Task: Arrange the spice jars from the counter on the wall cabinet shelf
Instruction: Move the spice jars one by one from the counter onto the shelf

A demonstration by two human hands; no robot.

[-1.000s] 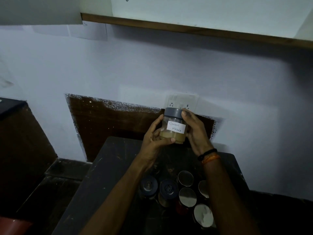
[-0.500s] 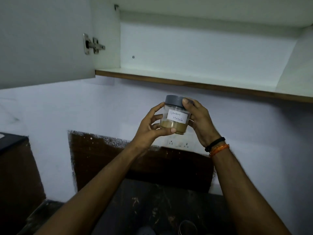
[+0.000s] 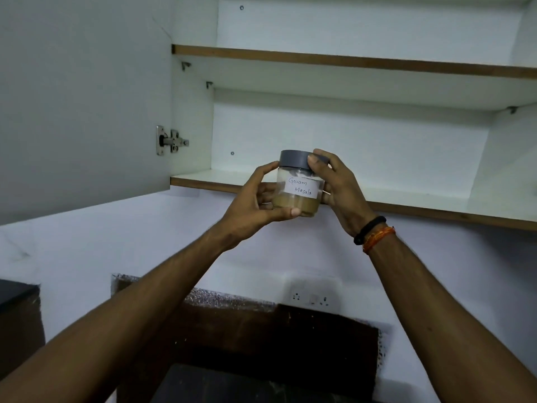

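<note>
At the bottom edge lies the dark, speckled stone counter (image 3: 232, 385), only its far strip in view, dim and matt. Behind it a dark brown panel (image 3: 261, 333) with a ragged, paint-flecked upper border covers the base of the pale painted wall (image 3: 145, 242), and one white switch-and-socket plate (image 3: 312, 295) sits just above that border. A black block (image 3: 14, 292) juts in at the left edge.

Two bare forearms rise from the lower corners and meet at a single spice jar (image 3: 299, 184): a small, round, clear plastic jar with a grey screw lid, a white paper label handwritten "Garam Masala", and tan powder filling roughly its lower third. The left hand (image 3: 255, 205) cups it from the side and beneath, fingers curled behind it and thumb tip pressed at the base. The right hand (image 3: 340, 187) grips the other side, thumb on the lid's rim. Two bands circle the right wrist, one black (image 3: 369, 229) and one orange thread (image 3: 377, 238).

The jar is held upright in the air in front of the lower shelf (image 3: 421, 199) of the white laminate wall cabinet, at about that shelf's edge level and not resting on it. Two shelves show, each smooth and white with a brown wood-toned front edge; the upper shelf (image 3: 377, 62) sits on small metal pegs. The flat grey-white cabinet door (image 3: 81, 97) stands open at the left, carried by one steel hinge (image 3: 170, 141).
</note>
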